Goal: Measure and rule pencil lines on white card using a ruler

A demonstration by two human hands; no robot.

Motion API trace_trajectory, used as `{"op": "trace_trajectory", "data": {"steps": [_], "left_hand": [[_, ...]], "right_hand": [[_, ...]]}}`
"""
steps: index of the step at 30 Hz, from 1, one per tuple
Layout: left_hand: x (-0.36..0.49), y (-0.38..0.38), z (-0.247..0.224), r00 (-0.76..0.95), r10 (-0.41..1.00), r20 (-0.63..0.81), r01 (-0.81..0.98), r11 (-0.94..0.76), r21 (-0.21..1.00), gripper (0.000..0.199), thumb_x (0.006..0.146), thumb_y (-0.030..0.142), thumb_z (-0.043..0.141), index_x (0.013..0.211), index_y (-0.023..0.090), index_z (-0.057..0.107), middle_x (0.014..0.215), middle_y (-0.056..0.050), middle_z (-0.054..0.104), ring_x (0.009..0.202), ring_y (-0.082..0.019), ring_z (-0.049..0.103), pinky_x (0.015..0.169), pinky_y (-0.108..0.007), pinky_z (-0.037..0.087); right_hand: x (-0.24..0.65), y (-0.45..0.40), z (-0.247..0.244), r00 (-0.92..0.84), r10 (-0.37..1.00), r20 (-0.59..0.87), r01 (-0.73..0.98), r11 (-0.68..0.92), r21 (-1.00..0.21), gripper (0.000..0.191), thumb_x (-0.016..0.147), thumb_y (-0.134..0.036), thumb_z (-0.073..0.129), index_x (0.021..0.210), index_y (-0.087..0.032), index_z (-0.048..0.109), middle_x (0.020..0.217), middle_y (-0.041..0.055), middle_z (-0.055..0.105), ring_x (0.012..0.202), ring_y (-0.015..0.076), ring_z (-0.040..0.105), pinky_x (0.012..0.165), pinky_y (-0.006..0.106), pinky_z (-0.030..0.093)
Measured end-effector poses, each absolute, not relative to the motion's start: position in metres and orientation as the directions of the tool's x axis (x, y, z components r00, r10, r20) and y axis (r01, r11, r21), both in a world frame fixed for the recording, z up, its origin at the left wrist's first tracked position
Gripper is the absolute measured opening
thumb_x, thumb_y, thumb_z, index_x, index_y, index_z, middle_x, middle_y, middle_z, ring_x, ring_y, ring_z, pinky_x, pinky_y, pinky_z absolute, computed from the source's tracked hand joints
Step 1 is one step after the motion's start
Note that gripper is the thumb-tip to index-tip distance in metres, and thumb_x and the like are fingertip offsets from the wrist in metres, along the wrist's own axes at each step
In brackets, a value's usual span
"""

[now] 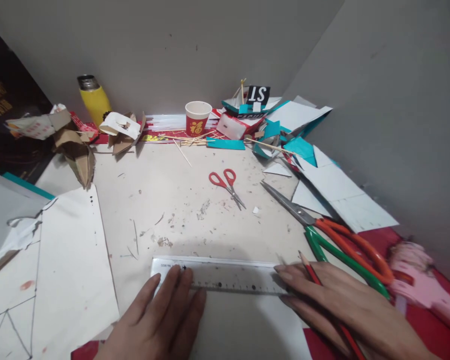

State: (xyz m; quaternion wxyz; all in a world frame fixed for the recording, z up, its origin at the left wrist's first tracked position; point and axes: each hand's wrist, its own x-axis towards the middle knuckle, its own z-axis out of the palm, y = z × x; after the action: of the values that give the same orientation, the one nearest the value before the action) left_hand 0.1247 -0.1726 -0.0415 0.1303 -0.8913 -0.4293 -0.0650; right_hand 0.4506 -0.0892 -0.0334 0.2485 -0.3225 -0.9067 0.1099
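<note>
A clear plastic ruler (232,280) lies across the top edge of a white sheet of paper or card (247,322). My left hand (161,312) rests on the ruler's left end, its fingers stretched out and pressing flat. At the right end, my right hand (345,305) touches the ruler with thumb and fingertips. A red and black pencil (310,267) is tucked between the fingers of that hand, its sharpened point upward. Large scissors with orange and green handles (303,215) lie just beyond my right hand. Small red-handled scissors (230,187) lie farther back, their blades slightly apart.
A marked white card (75,250) lies at left. Along the back stand a yellow bottle (93,102), a red paper cup (198,120), thin wooden sticks (187,141) and folded cardboard boats (125,132). Teal and white card scraps (345,190) and a pink glue gun (416,275) occupy the right.
</note>
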Motion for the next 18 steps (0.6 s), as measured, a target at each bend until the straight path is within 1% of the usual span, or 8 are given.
{"op": "trace_trajectory", "data": {"steps": [4, 6, 8, 10, 12, 14, 17, 18], "left_hand": [[0.127, -0.174, -0.041, 0.611, 0.758, 0.228, 0.792, -0.583, -0.181, 0.044, 0.097, 0.037, 0.043, 0.138, 0.023, 0.047, 0.142, -0.005, 0.054, 0.143, -0.028, 0.029, 0.119, -0.043, 0.014], [0.127, -0.175, -0.038, 0.608, 0.764, 0.214, 0.793, -0.577, -0.195, 0.045, 0.096, 0.038, 0.043, 0.139, 0.023, 0.046, 0.143, -0.006, 0.054, 0.141, -0.027, 0.032, 0.117, -0.042, 0.017], [0.126, -0.174, -0.032, 0.621, 0.760, 0.191, 0.783, -0.587, -0.207, 0.046, 0.096, 0.038, 0.042, 0.140, 0.024, 0.046, 0.142, -0.005, 0.055, 0.137, -0.026, 0.037, 0.116, -0.040, 0.020], [0.124, -0.173, -0.027, 0.634, 0.753, 0.178, 0.772, -0.601, -0.209, 0.044, 0.096, 0.036, 0.042, 0.139, 0.024, 0.047, 0.140, -0.004, 0.056, 0.134, -0.024, 0.041, 0.115, -0.037, 0.021], [0.121, -0.172, -0.026, 0.660, 0.732, 0.169, 0.750, -0.626, -0.212, 0.044, 0.095, 0.029, 0.043, 0.138, 0.023, 0.047, 0.140, -0.004, 0.057, 0.133, -0.025, 0.042, 0.115, -0.037, 0.020], [0.120, -0.172, -0.029, 0.662, 0.726, 0.188, 0.749, -0.636, -0.186, 0.048, 0.094, 0.026, 0.042, 0.142, 0.021, 0.044, 0.141, -0.006, 0.056, 0.137, -0.026, 0.037, 0.117, -0.039, 0.016], [0.122, -0.174, -0.040, 0.616, 0.748, 0.248, 0.783, -0.615, -0.091, 0.057, 0.097, 0.030, 0.037, 0.151, 0.018, 0.028, 0.141, -0.009, 0.055, 0.146, -0.026, 0.020, 0.119, -0.040, 0.010], [0.123, -0.175, -0.044, 0.599, 0.755, 0.265, 0.792, -0.608, -0.060, 0.058, 0.098, 0.030, 0.035, 0.153, 0.017, 0.023, 0.140, -0.009, 0.056, 0.147, -0.025, 0.018, 0.120, -0.039, 0.010]], "right_hand": [[0.446, -0.087, -0.030, -0.680, 0.600, 0.421, 0.499, 0.799, -0.334, 0.043, 0.092, -0.015, 0.057, 0.135, -0.023, 0.056, 0.093, 0.0070, 0.071, 0.082, 0.0239, 0.070, 0.070, 0.036, 0.060], [0.445, -0.087, -0.029, -0.674, 0.592, 0.442, 0.492, 0.806, -0.328, 0.045, 0.093, -0.015, 0.056, 0.137, -0.023, 0.054, 0.094, 0.0069, 0.072, 0.083, 0.0237, 0.070, 0.071, 0.036, 0.060], [0.445, -0.087, -0.028, -0.670, 0.596, 0.442, 0.495, 0.803, -0.332, 0.047, 0.092, -0.013, 0.056, 0.138, -0.024, 0.053, 0.095, 0.0068, 0.072, 0.083, 0.0230, 0.070, 0.072, 0.036, 0.059], [0.446, -0.088, -0.028, -0.669, 0.609, 0.427, 0.506, 0.793, -0.338, 0.046, 0.091, -0.012, 0.059, 0.135, -0.023, 0.055, 0.097, 0.0069, 0.072, 0.085, 0.0219, 0.070, 0.073, 0.034, 0.059], [0.447, -0.088, -0.028, -0.669, 0.618, 0.412, 0.512, 0.786, -0.347, 0.045, 0.089, -0.011, 0.061, 0.132, -0.023, 0.057, 0.100, 0.0069, 0.073, 0.087, 0.0206, 0.070, 0.075, 0.033, 0.058], [0.448, -0.089, -0.028, -0.666, 0.627, 0.404, 0.511, 0.778, -0.364, 0.045, 0.088, -0.010, 0.062, 0.131, -0.022, 0.057, 0.103, 0.0070, 0.073, 0.089, 0.0195, 0.069, 0.077, 0.033, 0.057], [0.447, -0.090, -0.025, -0.665, 0.630, 0.401, 0.505, 0.775, -0.381, 0.047, 0.087, -0.007, 0.062, 0.131, -0.020, 0.055, 0.105, 0.0075, 0.073, 0.090, 0.0185, 0.068, 0.079, 0.034, 0.056], [0.446, -0.090, -0.024, -0.665, 0.631, 0.400, 0.505, 0.774, -0.381, 0.047, 0.087, -0.007, 0.062, 0.131, -0.020, 0.055, 0.104, 0.0076, 0.073, 0.090, 0.0184, 0.068, 0.079, 0.034, 0.055]]}}
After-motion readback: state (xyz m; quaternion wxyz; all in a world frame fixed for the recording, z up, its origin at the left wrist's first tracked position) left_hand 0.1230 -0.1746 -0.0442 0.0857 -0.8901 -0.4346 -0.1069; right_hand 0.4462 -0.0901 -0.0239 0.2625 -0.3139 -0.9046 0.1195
